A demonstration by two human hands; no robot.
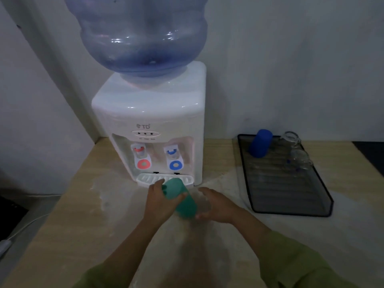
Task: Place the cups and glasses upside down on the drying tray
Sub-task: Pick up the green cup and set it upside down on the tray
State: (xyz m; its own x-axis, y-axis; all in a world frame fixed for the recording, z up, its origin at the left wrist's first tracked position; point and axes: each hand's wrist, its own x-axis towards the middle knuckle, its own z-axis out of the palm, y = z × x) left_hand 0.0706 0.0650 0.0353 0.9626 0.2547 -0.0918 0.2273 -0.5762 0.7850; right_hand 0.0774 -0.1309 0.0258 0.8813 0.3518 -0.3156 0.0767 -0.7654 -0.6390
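My left hand (161, 201) grips a green plastic cup (182, 201) around its upper part. The cup is tilted, its far end toward the dispenser's drip grille. Just right of it, my right hand (218, 206) curls around what looks like a clear glass (204, 204), faint and hard to make out. The dark drying tray (291, 213) lies on the counter to the right. At its far end a blue cup (260, 143) stands upside down, with two clear glass mugs (297, 150) beside it near the right rim.
A white water dispenser (149, 113) with a large blue bottle (143, 34) stands right behind my hands, its drip grille (145, 179) almost touching the green cup. The wooden counter (83, 215) has wet patches. A wall lies behind and a white cable (20, 227) hangs at the left.
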